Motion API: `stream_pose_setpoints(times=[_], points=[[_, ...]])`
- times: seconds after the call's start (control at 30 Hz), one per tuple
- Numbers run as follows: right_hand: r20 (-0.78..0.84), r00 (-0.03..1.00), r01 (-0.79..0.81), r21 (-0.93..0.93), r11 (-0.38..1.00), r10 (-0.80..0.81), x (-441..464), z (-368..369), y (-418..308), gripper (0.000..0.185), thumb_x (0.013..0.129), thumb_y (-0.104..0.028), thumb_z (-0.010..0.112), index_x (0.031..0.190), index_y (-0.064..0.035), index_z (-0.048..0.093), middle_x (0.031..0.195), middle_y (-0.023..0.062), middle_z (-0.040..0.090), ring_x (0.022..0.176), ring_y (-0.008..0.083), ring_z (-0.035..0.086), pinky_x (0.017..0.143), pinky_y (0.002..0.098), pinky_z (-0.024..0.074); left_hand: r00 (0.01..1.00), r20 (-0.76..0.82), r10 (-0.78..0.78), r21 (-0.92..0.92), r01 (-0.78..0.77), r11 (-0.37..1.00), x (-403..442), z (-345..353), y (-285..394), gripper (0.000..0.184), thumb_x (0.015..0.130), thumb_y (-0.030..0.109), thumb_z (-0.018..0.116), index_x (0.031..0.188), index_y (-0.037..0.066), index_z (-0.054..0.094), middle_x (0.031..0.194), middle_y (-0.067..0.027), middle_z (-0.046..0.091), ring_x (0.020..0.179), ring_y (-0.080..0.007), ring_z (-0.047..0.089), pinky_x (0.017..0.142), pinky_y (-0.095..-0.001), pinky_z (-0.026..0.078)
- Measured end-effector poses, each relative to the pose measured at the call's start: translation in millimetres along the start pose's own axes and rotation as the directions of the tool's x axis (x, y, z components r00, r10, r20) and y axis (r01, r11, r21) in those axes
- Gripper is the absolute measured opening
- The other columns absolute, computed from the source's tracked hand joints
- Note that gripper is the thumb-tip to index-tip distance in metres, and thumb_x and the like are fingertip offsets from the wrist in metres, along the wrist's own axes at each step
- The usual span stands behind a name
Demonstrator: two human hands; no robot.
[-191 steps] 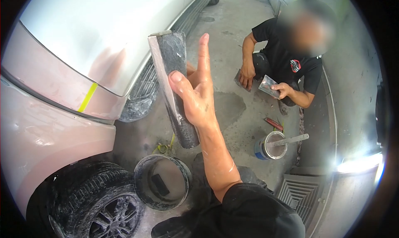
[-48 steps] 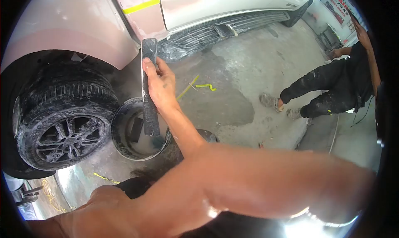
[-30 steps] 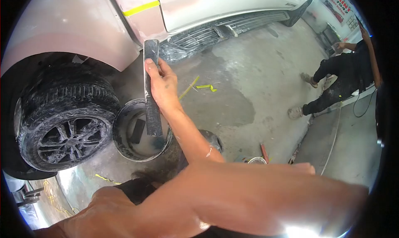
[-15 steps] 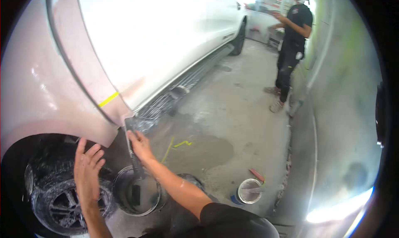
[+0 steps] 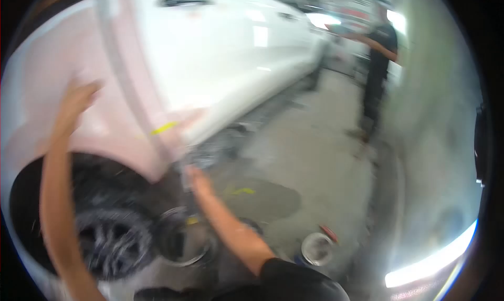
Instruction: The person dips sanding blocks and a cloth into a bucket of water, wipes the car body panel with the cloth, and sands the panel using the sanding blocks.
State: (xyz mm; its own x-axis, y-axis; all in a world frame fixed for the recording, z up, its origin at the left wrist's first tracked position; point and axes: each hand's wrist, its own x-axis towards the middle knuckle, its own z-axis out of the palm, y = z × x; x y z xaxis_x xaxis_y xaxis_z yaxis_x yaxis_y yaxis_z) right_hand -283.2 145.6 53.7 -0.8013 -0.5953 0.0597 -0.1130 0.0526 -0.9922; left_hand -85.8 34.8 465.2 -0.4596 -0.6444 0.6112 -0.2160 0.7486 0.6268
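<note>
The view is blurred by motion. My left hand (image 5: 81, 99) is raised in front of the pinkish fender panel (image 5: 47, 64) of the white vehicle (image 5: 210, 54); its fingers are smeared, and whether they touch the panel cannot be told. Low beside the corner of the panel, my right hand (image 5: 195, 176) is closed on a long dark sanding block (image 5: 186, 183), mostly smeared. Below the block stands a round dark bucket (image 5: 197, 259). A yellow tape strip (image 5: 164, 128) crosses the pinkish panel near its lower edge.
A dusty wheel (image 5: 113, 243) is at the lower left. A can (image 5: 316, 249) and a red object (image 5: 329, 233) stand on the floor at the lower right. Another person (image 5: 379, 64) stands farther back beside the wall (image 5: 436, 133). Yellow tape (image 5: 242, 191) lies on the floor.
My left hand has risen from in front of the wheel arch to the fender panel. The view has tilted and shifted. The other person, earlier crouching close by, now stands farther back.
</note>
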Motion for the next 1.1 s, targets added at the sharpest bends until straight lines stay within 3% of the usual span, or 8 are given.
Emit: stream_pose_setpoints(times=[0.1,0.23,0.3,0.43,0.63,0.83,0.93,1.1], points=[[0.271,0.958,-0.219,0.492,0.842,0.091,-15,-15,-28,0.064,0.107,-0.053,0.049,0.136,0.0025,0.064,0.134,0.0201,0.067,0.121,0.0284,0.063,0.105,0.0438,0.0477,0.998,-0.019,-0.054,0.061,0.055,0.997,8,-22,28,0.118,0.082,0.046,0.084,0.166,-0.005,0.017,0.117,-0.0178,0.072,0.104,-0.0269,0.066,0.094,-0.0418,0.052],[0.117,0.993,-0.069,0.427,0.902,0.021,9,1,-7,0.059,0.104,-0.046,0.061,0.134,0.0050,0.067,0.129,0.0173,0.071,0.116,0.0248,0.066,0.103,0.0379,0.0484,0.993,-0.113,-0.040,0.255,0.068,0.964,31,-17,57,0.120,0.079,0.040,0.084,0.165,-0.007,0.015,0.128,-0.0276,0.066,0.101,-0.0285,0.065,0.085,-0.0424,0.054],[0.170,0.985,-0.111,0.449,0.887,0.038,10,2,-10,0.059,0.104,-0.046,0.061,0.134,0.0049,0.067,0.129,0.0164,0.071,0.116,0.0248,0.066,0.103,0.0376,0.0483,0.998,0.050,-0.029,0.198,0.019,0.980,50,-37,39,0.112,0.084,0.038,0.082,0.165,-0.005,0.018,0.128,-0.0238,0.066,0.097,-0.0275,0.063,0.083,-0.0408,0.054],[0.041,0.999,-0.009,0.364,0.931,-0.006,-1,-2,-15,0.065,0.102,-0.053,0.060,0.125,0.0061,0.071,0.121,0.0224,0.073,0.114,0.0331,0.066,0.103,0.0421,0.0481,0.994,-0.103,-0.040,0.188,0.059,0.980,70,-24,26,0.106,0.084,0.034,0.079,0.165,-0.002,0.021,0.081,-0.0026,0.057,0.062,-0.0103,0.047,0.047,-0.0268,0.038],[0.164,0.971,-0.236,0.590,0.772,0.172,-6,-10,-28,0.051,0.099,-0.048,0.070,0.118,-0.0002,0.075,0.103,0.0105,0.075,0.090,0.0177,0.066,0.083,0.0338,0.0523,0.985,-0.091,-0.150,0.155,0.162,0.975,61,-8,36,0.108,0.085,0.030,0.073,0.166,-0.006,0.013,0.077,0.0024,0.049,0.063,-0.0081,0.043,0.050,-0.0261,0.030],[0.099,0.986,-0.164,0.626,0.762,0.131,-1,-13,-22,0.054,0.099,-0.049,0.072,0.120,0.0010,0.072,0.091,0.0043,0.070,0.074,0.0111,0.061,0.064,0.0290,0.0492,0.991,-0.055,-0.119,0.183,0.127,0.975,69,8,34,0.076,0.085,0.040,0.079,0.137,-0.007,0.048,0.082,0.0007,0.052,0.067,-0.0073,0.044,0.052,-0.0270,0.031],[0.076,0.981,-0.189,0.568,0.801,0.177,1,-10,-17,0.064,0.095,-0.055,0.072,0.124,0.0021,0.071,0.105,0.0109,0.072,0.091,0.0151,0.064,0.080,0.0319,0.0519,0.992,-0.071,-0.107,0.191,0.119,0.974,71,16,20,0.063,0.084,0.046,0.081,0.115,-0.001,0.052,0.087,-0.0016,0.056,0.070,-0.0078,0.046,0.054,-0.0278,0.032],[0.069,0.981,-0.188,0.577,0.795,0.182,0,-8,-21,0.064,0.096,-0.054,0.072,0.127,0.0019,0.070,0.101,0.0094,0.072,0.089,0.0149,0.065,0.077,0.0316,0.0520,0.974,-0.220,-0.055,0.161,0.092,0.983,79,23,-9,0.068,0.084,0.049,0.081,0.115,-0.004,0.052,0.092,-0.0051,0.060,0.072,-0.0106,0.048,0.058,-0.0279,0.034]])
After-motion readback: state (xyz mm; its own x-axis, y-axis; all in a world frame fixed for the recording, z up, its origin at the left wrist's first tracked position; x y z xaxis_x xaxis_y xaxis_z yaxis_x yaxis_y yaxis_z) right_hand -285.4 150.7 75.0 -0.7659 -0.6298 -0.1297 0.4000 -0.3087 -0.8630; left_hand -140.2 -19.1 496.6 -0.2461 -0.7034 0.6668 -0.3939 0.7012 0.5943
